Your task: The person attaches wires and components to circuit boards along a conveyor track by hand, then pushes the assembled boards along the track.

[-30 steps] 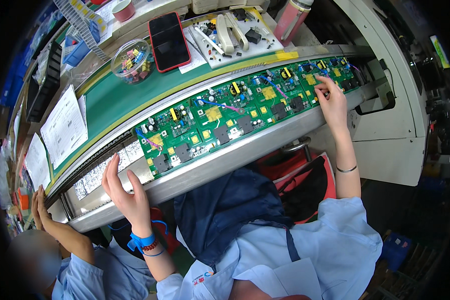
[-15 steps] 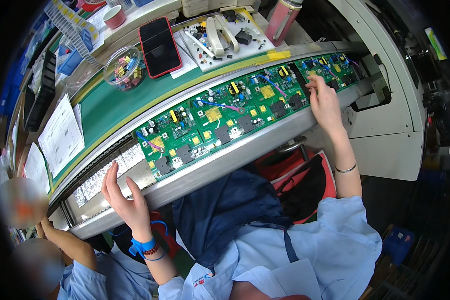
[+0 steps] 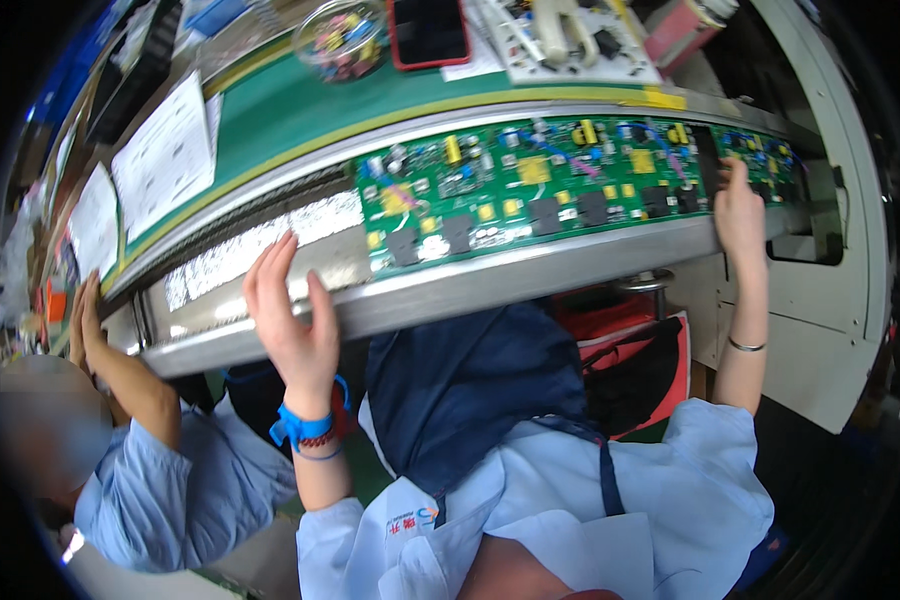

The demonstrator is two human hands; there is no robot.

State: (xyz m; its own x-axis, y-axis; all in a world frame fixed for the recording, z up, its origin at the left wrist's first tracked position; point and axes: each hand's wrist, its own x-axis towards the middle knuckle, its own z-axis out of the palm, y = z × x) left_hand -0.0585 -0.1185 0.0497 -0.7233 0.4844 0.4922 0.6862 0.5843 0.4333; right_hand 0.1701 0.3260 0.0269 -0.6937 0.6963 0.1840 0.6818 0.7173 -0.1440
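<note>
A long green circuit board panel (image 3: 500, 205), crowded with components and blue-and-purple wires, lies along a metal conveyor rail (image 3: 510, 262). My left hand (image 3: 295, 325) is open over the near rail, left of the panel and apart from it, fingers spread. A blue wrist strap (image 3: 295, 428) circles that wrist. At the panel's right end, my right hand (image 3: 740, 220) has its fingers extended by the dark gap before a second green board (image 3: 760, 165). Whether its fingertips touch either board I cannot tell. It holds nothing that I can see.
Behind the rail, a green work surface (image 3: 270, 130) holds paper sheets (image 3: 165, 150), a clear tub of small coloured parts (image 3: 340, 40) and a phone (image 3: 428, 35). A white machine housing (image 3: 820, 310) stands right. A co-worker's hands (image 3: 85, 320) are at the left.
The view has shifted and turned, so the bench looks higher and more level. My right hand has come to the gap between the boards. My left hand stays open near the rail.
</note>
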